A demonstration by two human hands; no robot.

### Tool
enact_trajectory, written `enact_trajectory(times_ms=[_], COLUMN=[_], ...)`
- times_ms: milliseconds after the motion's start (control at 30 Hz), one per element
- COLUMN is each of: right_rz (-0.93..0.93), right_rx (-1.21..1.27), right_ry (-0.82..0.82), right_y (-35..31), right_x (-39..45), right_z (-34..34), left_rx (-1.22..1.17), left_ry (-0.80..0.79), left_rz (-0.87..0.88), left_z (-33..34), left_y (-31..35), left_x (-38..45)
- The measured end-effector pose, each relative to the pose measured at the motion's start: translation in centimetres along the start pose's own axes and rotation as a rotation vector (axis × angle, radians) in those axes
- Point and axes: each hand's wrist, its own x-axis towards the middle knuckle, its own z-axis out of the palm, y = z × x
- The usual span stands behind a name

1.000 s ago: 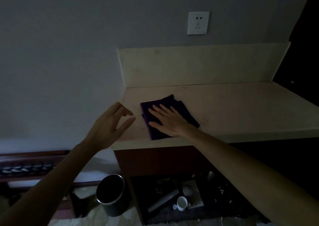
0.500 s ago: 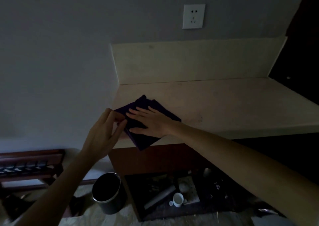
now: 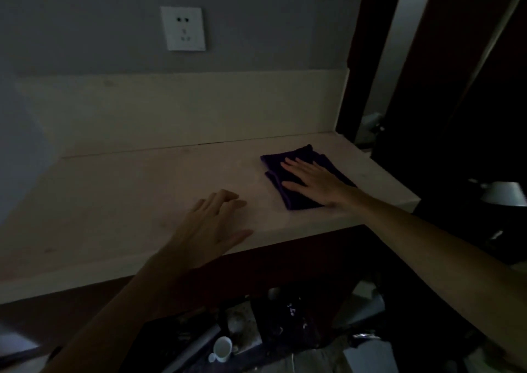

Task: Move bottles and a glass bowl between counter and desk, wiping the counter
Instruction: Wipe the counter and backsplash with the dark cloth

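Purple and folded into a rough rectangle, the cloth [image 3: 299, 179] lies flat on the pale counter [image 3: 128, 201], toward its right end and near the front edge. The right hand [image 3: 310, 180] presses down on it with fingers straight and spread, palm flat, gripping nothing. The left hand [image 3: 211, 230] is held over the front middle of the counter, well apart from the cloth, fingers loose and holding nothing; whether it touches the surface I cannot tell.

Wiping looks to be the step in hand, since no bottles or glass bowl show on the counter. The cloth's long axis runs from the back wall toward the front edge, slanting a little to the right as it nears the front, with one corner pointing at the backsplash [image 3: 199, 110]. The next move likely calls for steady flat pressure and a sweep across the unwiped stretch to the left, keeping the folds from bunching.
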Motion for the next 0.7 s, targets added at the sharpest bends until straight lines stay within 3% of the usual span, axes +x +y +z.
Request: enact_trajectory(times_ms=[267, 600, 700], right_rz=[0.087, 0.108, 0.178], right_rx=[0.003, 0.006, 0.042], right_ry=[-0.012, 0.053, 0.203], right_y=[10.1, 9.6, 8.2], right_x=[-5.4, -6.9, -7.6], right_z=[-1.1, -0.8, -0.2], left_rx=[0.04, 0.109, 0.103], left_ry=[-0.11, -0.121, -0.133], left_rz=[0.067, 0.088, 0.07], left_z=[3.4, 4.3, 4.2], left_y=[7.0, 6.9, 7.0], left_x=[7.9, 7.6, 7.3])
